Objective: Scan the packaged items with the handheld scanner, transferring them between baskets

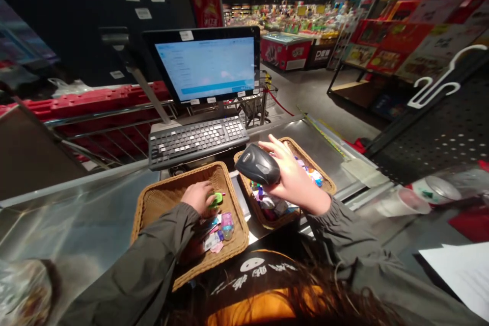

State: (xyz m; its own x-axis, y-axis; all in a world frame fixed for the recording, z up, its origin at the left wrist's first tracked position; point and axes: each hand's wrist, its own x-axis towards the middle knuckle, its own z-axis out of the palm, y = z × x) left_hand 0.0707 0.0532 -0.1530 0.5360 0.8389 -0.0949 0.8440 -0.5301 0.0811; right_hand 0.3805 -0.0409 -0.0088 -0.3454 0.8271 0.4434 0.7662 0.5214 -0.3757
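Observation:
My right hand [292, 175] grips a black barcode scanner [258, 164] above the right wicker basket [327, 184], its head pointing left. Small colourful packaged items [267, 202] fill that basket beneath it. Inside the left wicker basket [153, 202], my left hand [198, 197] has its fingers curled over a small bright green item [216, 199], whose kind I cannot make out. Closer to me in the same basket lie a pink and clear little container [226, 225] and several small packets [213, 240], partly hidden by my sleeve.
Behind the baskets stand a black keyboard [198, 141] and a lit monitor [206, 69] on the metal counter [95, 219]. White paper cups [405, 201], a can [437, 189] and paper sheets [462, 277] are at right. A clear plastic bag [23, 290] lies front left.

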